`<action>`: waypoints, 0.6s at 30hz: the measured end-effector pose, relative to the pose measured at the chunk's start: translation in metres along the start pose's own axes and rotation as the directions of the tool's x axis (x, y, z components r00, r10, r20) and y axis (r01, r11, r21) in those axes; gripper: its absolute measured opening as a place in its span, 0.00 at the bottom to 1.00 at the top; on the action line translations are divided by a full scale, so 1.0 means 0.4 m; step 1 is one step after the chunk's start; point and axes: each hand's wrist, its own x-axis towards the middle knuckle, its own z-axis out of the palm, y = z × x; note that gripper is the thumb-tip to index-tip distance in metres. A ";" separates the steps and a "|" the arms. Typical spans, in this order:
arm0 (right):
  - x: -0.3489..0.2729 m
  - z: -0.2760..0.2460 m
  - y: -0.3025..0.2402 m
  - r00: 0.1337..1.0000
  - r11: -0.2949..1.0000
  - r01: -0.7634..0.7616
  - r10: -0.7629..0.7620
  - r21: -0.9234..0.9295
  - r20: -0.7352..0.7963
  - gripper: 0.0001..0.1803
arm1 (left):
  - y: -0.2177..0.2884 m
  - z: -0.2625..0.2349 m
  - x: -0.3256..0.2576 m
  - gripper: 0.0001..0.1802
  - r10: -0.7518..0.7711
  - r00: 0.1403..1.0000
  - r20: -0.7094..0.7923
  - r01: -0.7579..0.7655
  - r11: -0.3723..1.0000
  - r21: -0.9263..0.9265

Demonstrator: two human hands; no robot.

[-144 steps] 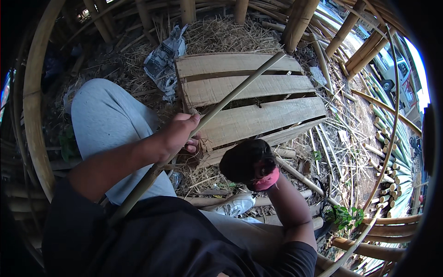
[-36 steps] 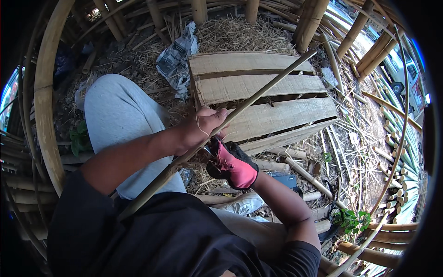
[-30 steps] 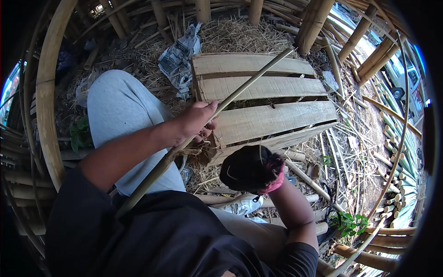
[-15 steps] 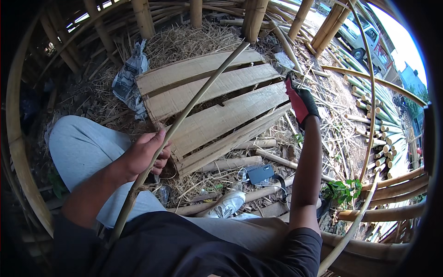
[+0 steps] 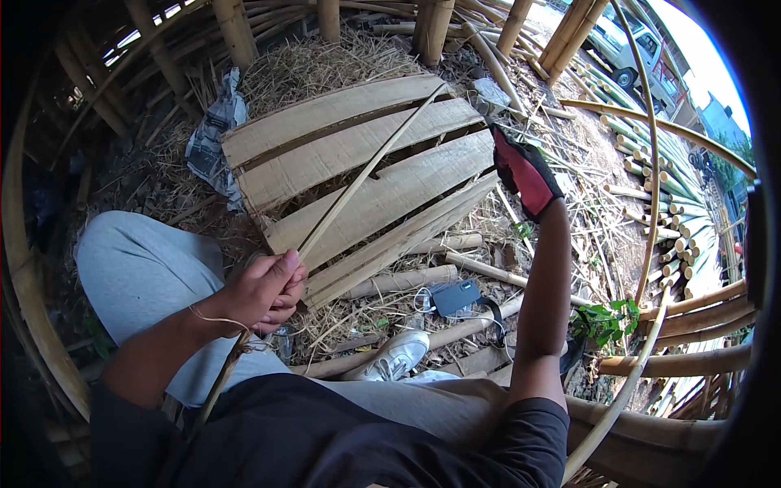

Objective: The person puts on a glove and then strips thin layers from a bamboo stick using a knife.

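Note:
My bare left hand (image 5: 267,291) is closed around a long bamboo strip (image 5: 358,180). The strip slants up to the right over a slatted wooden crate (image 5: 358,167). Below the hand, a darker bamboo length (image 5: 221,376) with a frayed upper end runs down against my shirt; whether it joins the strip is hidden. A thin curled fibre (image 5: 218,318) crosses my wrist. My right hand (image 5: 527,172), in a red and black glove, hovers at the crate's right edge. Its fingers look curled, and what they may hold cannot be made out.
A phone-like dark device (image 5: 457,298) with a white cable lies below the crate, near my shoe (image 5: 399,356). Crumpled printed sheet (image 5: 216,134) lies left of the crate. Cut bamboo poles (image 5: 679,232) are piled at right. A curved bamboo pole (image 5: 626,382) stands close to my right arm.
The strip has turned, showing a paler, thinner face. My left hand has shifted slightly down and left; the gloved right hand has tilted leftward. A frayed end and curled fibre now show by my left wrist.

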 end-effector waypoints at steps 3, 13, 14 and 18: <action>-0.062 0.118 -0.084 0.991 0.992 0.095 -0.101 0.078 0.084 0.26 | 0.012 0.004 0.001 0.25 -0.082 0.995 0.051 0.087 0.990 -0.107; -0.053 0.229 -0.046 0.948 0.758 0.310 -0.295 -0.574 0.122 0.15 | -0.005 0.014 0.004 0.26 -0.303 0.948 0.092 0.313 0.943 -0.116; -0.045 0.232 -0.036 0.939 0.729 0.323 -0.327 -0.604 0.108 0.18 | -0.002 0.017 0.002 0.26 -0.322 0.941 0.104 0.332 0.938 -0.101; 0.001 0.255 0.002 0.996 0.851 0.022 -0.062 -0.524 -0.058 0.33 | -0.008 0.018 0.001 0.26 -0.332 0.937 0.108 0.341 0.937 -0.078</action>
